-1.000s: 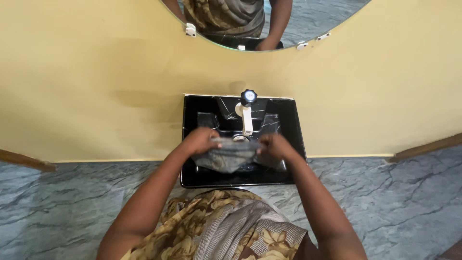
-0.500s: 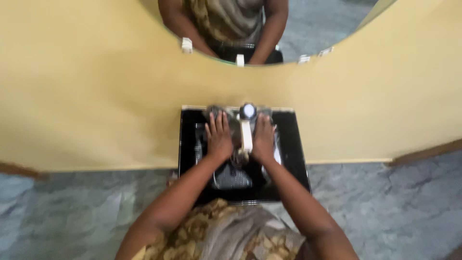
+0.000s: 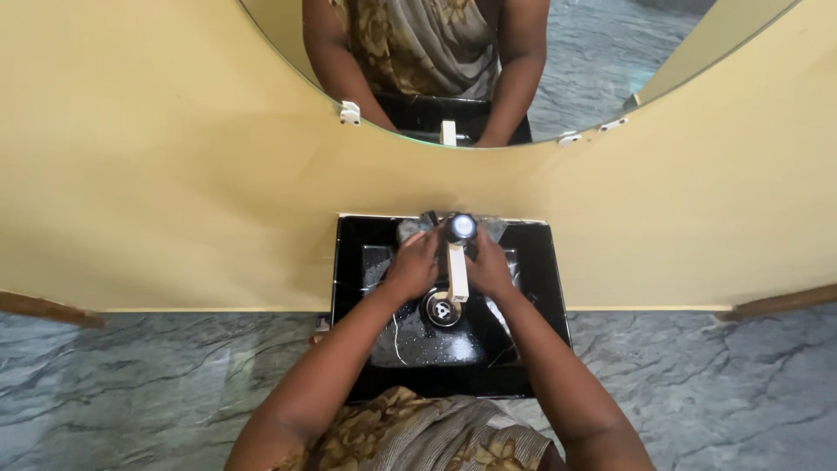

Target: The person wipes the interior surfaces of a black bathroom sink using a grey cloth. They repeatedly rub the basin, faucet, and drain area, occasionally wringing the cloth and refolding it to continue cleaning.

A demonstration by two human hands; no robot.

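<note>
- Head view, hands: the left hand (image 3: 415,262) and the right hand (image 3: 488,264) reach forward over a black sink (image 3: 540,288), 1 on each side of a white tap (image 3: 458,270).
- Both hands press down on a grey cloth (image 3: 417,225) that lies bunched on the back ledge of the sink, just past the fingertips and against the wall. Only its edges show, left and right of the tap's dark round knob (image 3: 460,228).
- The left hand has its fingers curled over the cloth, gripping it. The right hand lies flatter on the cloth's other end; whether it grips or only presses, I cannot tell.
- The tap's spout runs back toward the person between the 2 hands, and its tip ends above the metal drain (image 3: 441,308), which sits just behind the wrists.
- The sink basin below the forearms is wet, with pale streaks and droplets.
- Head view, surroundings: a yellow wall (image 3: 174,174) rises beyond the hands, with a round mirror (image 3: 593,61) above them that reflects both arms and a patterned garment.
- A grey marbled floor (image 3: 131,384) spreads out to the left and right of the arms.
</note>
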